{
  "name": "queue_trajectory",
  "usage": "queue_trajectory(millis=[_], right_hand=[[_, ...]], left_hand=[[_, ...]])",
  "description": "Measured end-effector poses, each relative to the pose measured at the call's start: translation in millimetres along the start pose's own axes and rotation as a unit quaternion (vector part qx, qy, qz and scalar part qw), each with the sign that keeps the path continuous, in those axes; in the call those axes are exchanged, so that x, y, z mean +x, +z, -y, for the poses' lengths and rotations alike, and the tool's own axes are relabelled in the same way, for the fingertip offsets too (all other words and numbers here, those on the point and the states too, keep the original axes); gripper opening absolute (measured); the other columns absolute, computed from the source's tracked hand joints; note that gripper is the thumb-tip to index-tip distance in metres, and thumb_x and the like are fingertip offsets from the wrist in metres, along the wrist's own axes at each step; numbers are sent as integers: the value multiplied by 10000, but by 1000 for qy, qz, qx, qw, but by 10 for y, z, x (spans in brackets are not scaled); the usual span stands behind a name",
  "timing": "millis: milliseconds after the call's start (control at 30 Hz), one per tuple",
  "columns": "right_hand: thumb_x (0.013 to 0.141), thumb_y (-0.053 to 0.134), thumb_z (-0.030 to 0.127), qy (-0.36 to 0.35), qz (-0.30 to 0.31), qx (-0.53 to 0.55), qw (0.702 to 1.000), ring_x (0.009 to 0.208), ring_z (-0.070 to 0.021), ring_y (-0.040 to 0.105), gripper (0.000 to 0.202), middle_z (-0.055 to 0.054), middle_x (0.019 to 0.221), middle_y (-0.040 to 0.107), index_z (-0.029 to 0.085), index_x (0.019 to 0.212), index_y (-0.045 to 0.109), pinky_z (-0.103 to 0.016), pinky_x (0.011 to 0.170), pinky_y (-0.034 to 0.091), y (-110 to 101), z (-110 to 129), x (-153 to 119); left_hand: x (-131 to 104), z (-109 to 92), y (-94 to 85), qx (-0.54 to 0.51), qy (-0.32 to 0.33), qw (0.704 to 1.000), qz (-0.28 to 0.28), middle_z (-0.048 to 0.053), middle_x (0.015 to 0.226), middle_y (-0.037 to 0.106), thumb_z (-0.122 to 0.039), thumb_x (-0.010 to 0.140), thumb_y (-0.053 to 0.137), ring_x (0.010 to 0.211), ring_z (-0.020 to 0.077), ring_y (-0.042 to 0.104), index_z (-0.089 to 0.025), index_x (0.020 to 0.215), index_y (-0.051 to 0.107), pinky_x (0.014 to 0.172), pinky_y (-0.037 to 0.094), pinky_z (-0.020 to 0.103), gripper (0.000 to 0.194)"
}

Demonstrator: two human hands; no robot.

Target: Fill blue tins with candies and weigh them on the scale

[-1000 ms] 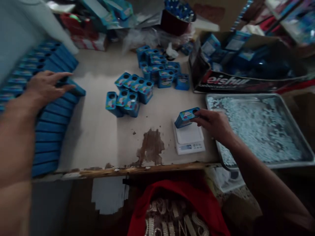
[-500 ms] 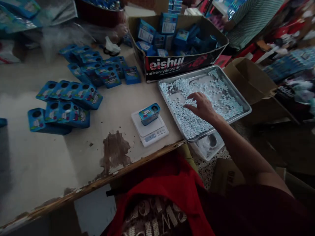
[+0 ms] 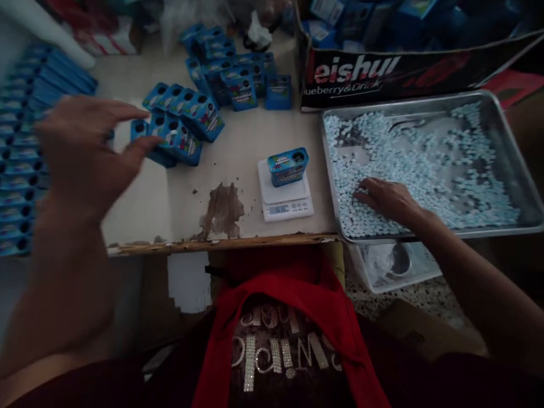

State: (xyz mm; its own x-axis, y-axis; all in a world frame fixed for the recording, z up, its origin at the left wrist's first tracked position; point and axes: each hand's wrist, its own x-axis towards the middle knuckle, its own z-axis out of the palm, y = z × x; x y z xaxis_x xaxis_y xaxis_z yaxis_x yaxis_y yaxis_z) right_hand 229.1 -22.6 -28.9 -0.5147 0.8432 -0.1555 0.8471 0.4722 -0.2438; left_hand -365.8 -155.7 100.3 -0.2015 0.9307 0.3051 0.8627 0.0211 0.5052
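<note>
My left hand (image 3: pixel 97 147) is raised over the left of the table, thumb and fingers apart with nothing between them. Behind its fingertips stand several small blue boxes (image 3: pixel 182 141). Down in the metal tray (image 3: pixel 529 181) is my right hand (image 3: pixel 389 199), its fingers drawn together among small pale blue tablets (image 3: pixel 429 164). Whether the fingers hold any tablets is hidden. Between my hands a white digital scale (image 3: pixel 287 208) bears one blue box (image 3: pixel 288 167); its display is lit.
A black carton (image 3: pixel 408 73) full of blue boxes stands behind the tray. Long rows of blue boxes (image 3: pixel 19 170) fill the far left. Below the tray's front edge is a white plastic bin (image 3: pixel 374 277). The table's front edge (image 3: pixel 225 245) is worn wood.
My view has turned right-side down and closer. My left hand has come into view, open. My right hand has gone from hovering over the tray down into the tablets, fingers closing. The scale's reading has changed.
</note>
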Motion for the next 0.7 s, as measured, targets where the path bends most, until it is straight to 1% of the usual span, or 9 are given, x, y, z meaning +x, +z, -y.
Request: queue_trajectory(millis=[67, 100, 200, 267, 333, 433, 500, 567, 700], right_hand=[[996, 744, 508, 69, -52, 163, 983, 763, -251, 640, 248, -83, 870, 756, 264, 980, 782, -362, 704, 423, -26, -51, 55], [948, 783, 515, 118, -88, 264, 953, 725, -229, 603, 244, -68, 821, 718, 271, 937, 773, -363, 678, 407, -43, -77, 78], [801, 843, 470, 242, -155, 523, 802, 660, -191, 515, 224, -50, 792, 628, 292, 859, 720, -373, 592, 328, -115, -151, 137], [736, 838, 426, 266, -144, 598, 742, 635, -182, 443, 229, -43, 780, 585, 310, 827, 663, -389, 579, 271, -168, -186, 156], [713, 841, 415, 259, -106, 615, 737, 617, -168, 337, 261, -23, 747, 526, 321, 811, 618, -401, 589, 214, -215, -187, 159], [804, 838, 459, 244, -53, 627, 738, 623, -148, 210, 295, 20, 730, 424, 320, 812, 578, -403, 607, 152, -270, -83, 174], [840, 853, 444, 247, -32, 648, 720, 627, -135, 204, 313, 30, 743, 422, 307, 818, 572, -387, 599, 139, -303, 66, 224], [790, 924, 379, 244, -24, 661, 709, 620, -114, 226, 349, 31, 750, 472, 286, 825, 590, -357, 577, 132, -349, 268, 311], [754, 1011, 298, 196, 27, 653, 731, 583, -72, 303, 375, 22, 732, 578, 237, 837, 650, -282, 524, 161, -535, 751, 517]], left_hand=[[-35, -7, 255, 49, 63, 997, 10, -114, 1443, 807, -781, 837, 968, 1452, 341, 676, -406, 1305, 824, 1444, 356, 694, 617], [-46, -1, 369, 59, 94, 994, 12, -77, 1387, 834, -798, 843, 950, 1370, 335, 726, -377, 1276, 837, 1396, 424, 699, 614], [-112, 11, 669, 18, 129, 991, 17, -35, 1277, 871, -795, 854, 930, 1228, 317, 782, -367, 1244, 857, 1254, 582, 631, 584], [-188, -34, 853, -39, 120, 992, 26, -21, 1242, 879, -775, 878, 914, 1178, 309, 799, -380, 1255, 862, 1140, 660, 548, 548], [-269, -139, 1034, -106, 95, 989, 39, 14, 1246, 879, -747, 896, 911, 1159, 309, 815, -365, 1280, 862, 1078, 689, 489, 544], [-351, -350, 1292, -197, 62, 977, 62, 84, 1304, 864, -728, 885, 943, 1211, 318, 825, -311, 1396, 821, 1127, 682, 468, 671], [-369, -474, 1434, -238, 58, 966, 77, 121, 1339, 849, -735, 876, 957, 1257, 327, 820, -279, 1459, 786, 1165, 671, 478, 760], [-367, -561, 1534, -260, 56, 960, 90, 143, 1363, 837, -729, 872, 968, 1291, 334, 812, -257, 1473, 771, 1191, 660, 491, 789], [-359, -636, 1615, -275, 35, 956, 99, 140, 1375, 830, -664, 849, 1018, 1283, 321, 808, -256, 1488, 751, 1203, 653, 491, 804]])
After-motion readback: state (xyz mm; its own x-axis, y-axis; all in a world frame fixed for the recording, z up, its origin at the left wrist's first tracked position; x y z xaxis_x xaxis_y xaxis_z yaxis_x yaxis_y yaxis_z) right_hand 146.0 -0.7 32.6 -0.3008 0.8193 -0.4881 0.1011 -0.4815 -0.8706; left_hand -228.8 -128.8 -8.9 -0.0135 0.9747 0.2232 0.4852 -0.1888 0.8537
